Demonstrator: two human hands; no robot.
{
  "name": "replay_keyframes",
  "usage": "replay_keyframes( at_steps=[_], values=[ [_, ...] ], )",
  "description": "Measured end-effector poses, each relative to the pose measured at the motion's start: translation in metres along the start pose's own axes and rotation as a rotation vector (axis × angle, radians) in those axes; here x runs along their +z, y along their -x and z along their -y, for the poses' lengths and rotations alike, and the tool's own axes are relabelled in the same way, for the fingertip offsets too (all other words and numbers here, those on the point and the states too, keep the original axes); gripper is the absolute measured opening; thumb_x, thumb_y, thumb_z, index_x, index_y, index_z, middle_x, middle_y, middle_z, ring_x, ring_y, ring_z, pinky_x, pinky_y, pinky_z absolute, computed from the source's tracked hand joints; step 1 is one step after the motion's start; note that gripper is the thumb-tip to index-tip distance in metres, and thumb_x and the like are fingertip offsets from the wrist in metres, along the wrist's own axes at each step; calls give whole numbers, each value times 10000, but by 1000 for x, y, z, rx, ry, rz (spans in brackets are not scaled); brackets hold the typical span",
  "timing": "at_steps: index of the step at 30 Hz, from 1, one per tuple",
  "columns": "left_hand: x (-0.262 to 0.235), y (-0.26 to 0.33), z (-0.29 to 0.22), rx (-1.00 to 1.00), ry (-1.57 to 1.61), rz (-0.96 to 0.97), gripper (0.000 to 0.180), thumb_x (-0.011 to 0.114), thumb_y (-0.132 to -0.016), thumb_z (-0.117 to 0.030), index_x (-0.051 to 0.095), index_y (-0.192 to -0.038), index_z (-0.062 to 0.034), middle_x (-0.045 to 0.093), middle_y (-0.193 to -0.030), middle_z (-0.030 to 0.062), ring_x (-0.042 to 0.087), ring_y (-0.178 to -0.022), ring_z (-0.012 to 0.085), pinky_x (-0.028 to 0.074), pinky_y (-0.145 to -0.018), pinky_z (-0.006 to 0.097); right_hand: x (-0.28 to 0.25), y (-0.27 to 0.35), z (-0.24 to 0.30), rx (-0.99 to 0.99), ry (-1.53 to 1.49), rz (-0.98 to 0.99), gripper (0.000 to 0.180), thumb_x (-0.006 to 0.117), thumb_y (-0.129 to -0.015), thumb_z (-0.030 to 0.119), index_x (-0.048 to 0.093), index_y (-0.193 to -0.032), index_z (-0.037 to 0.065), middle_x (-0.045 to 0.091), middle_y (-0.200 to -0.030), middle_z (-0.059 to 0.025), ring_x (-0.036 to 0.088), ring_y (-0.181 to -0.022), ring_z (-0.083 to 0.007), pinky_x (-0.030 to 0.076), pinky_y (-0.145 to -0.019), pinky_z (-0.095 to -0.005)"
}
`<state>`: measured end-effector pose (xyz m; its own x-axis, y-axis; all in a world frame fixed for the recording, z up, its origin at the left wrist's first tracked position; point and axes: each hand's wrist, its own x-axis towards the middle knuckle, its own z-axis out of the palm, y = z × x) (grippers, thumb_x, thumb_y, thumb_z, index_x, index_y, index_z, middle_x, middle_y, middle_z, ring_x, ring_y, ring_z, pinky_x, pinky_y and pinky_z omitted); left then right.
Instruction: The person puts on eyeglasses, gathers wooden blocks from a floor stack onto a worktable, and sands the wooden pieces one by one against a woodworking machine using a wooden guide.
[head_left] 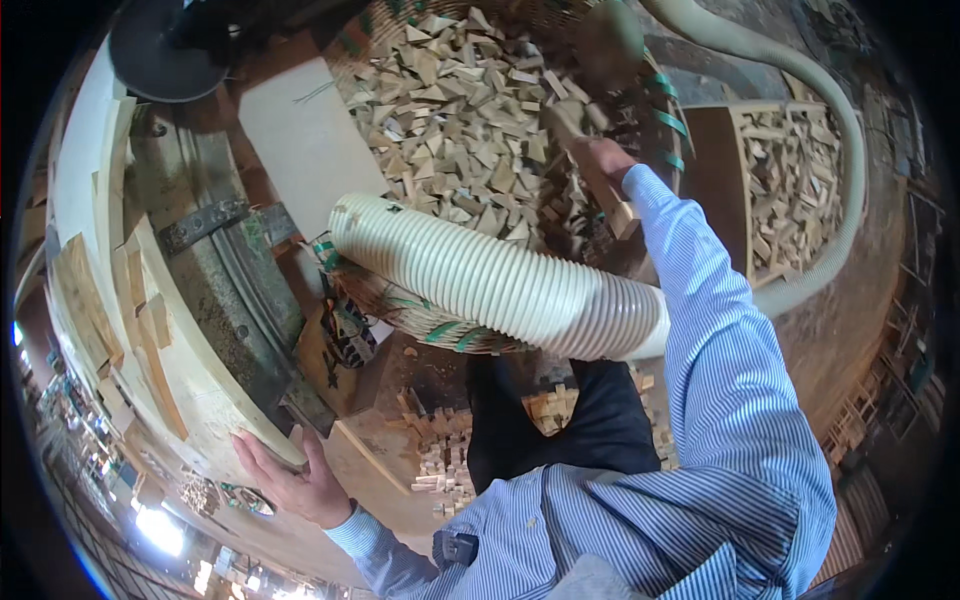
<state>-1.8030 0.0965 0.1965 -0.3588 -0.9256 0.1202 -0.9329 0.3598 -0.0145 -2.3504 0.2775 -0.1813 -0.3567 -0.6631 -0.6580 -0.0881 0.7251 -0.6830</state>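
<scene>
My left hand (300, 485) lies on the rounded edge of a pale wooden tabletop (225, 400), its fingers apart and holding nothing. My right arm stretches forward over a large woven basket (470, 342) heaped with small angular wood offcuts (460, 130). At the basket's right side, my right hand (606, 158) is closed, and a blurred piece of wood (564, 124) sticks out beyond its fingers. Just below that hand shows the end of a wooden bar (624, 220). A thick ribbed cream hose (480, 270) crosses the basket's near side.
To the left stands a metal machine bed (215, 260) with a dark round disc (168, 50) beyond it. A wooden crate (742, 190) of offcuts sits at the right, with a thinner hose (850, 150) curving around it. Stacked small blocks (445, 450) lie near my legs.
</scene>
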Motion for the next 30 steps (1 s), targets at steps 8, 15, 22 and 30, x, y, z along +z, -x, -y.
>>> replay_keyframes(
  at_steps=[8, 15, 22, 30],
  values=[
    [11, 5, 1, -88, 286, -50, 724, 836, -861, -109, 532, -1507, 13, 469, -1596, 249, 478, -1470, 404, 446, -1174, 484, -67, 91, 90, 141, 338, -108, 607, 616, -1036, 430, 580, -1421, -38, 730, -1165, -281, 724, -1064, -395, 554, -963, -449],
    [4, 2, 2, 7, 15, -19, 718, 837, -905, -175, 520, -1520, 15, 487, -1584, 243, 484, -1457, 400, 396, -1191, 479, 5, -60, 145, -175, 1414, 93, 429, 617, -1008, 247, 627, -1412, 105, 761, -1137, -164, 749, -1033, -325, 589, -896, -461],
    [4, 0, 0, -1, 31, -24, 732, 859, -872, -169, 536, -1502, 17, 496, -1580, 240, 498, -1444, 403, 395, -1187, 482, 38, -38, 81, -332, 1596, 314, 382, 498, -1070, 266, 620, -1430, 228, 719, -1271, -102, 731, -1111, -293, 603, -831, -432],
    [1, -3, -1, 18, 21, -43, 741, 853, -863, -114, 517, -1509, 22, 495, -1576, 254, 495, -1449, 410, 391, -1192, 479, -59, 61, 65, -663, 1603, 231, 315, 572, -1027, 288, 736, -1278, 193, 776, -1012, -90, 755, -968, -307, 612, -774, -460]
  ],
)
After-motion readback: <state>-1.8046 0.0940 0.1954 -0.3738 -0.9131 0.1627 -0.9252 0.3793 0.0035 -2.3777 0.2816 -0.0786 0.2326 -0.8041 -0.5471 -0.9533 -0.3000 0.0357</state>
